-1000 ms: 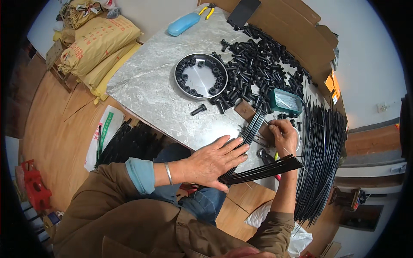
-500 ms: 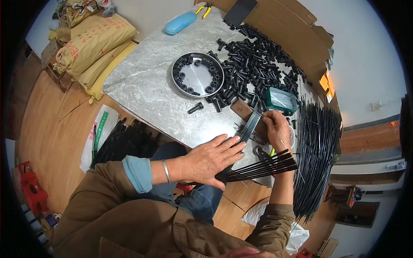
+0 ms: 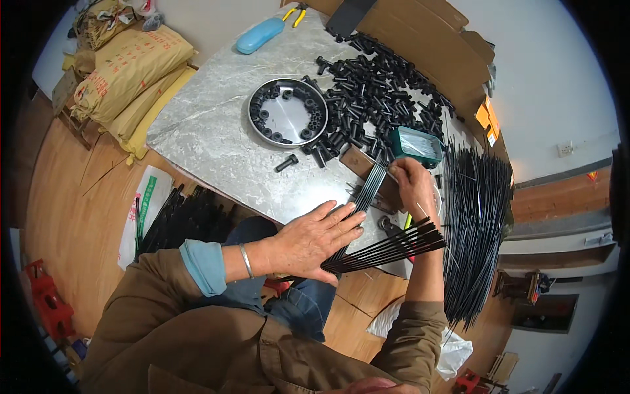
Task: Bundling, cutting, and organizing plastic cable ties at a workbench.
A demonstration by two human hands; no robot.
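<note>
My left hand (image 3: 312, 240) lies flat, fingers stretched, across a bundle of thin black rods (image 3: 387, 251). The rods fan out under its palm, with one set running toward my right forearm and another up to a brown block (image 3: 356, 161) on the table. Beside the block's right end, my right hand (image 3: 413, 185) has thumb and fingers pinched together at the rods' far ends. What lies in that pinch is too small to make out. A thin pale stick (image 3: 423, 210) shows near the right wrist. Partly hidden below this hand is a dark-headed tool (image 3: 388, 225).
A round metal dish (image 3: 252, 121) holds small black rings. Behind it spreads a heap of black bolts (image 3: 367, 98), with a green box (image 3: 420, 148) of pale sticks nearby. Long black rods (image 3: 476, 230) pile up at right. Blue case (image 3: 260, 36) and pliers (image 3: 298, 14) lie far left.
The whole view has shifted slightly, so the table and its contents sit a little further left and up. Both hands keep nearly the same places on the rods.
</note>
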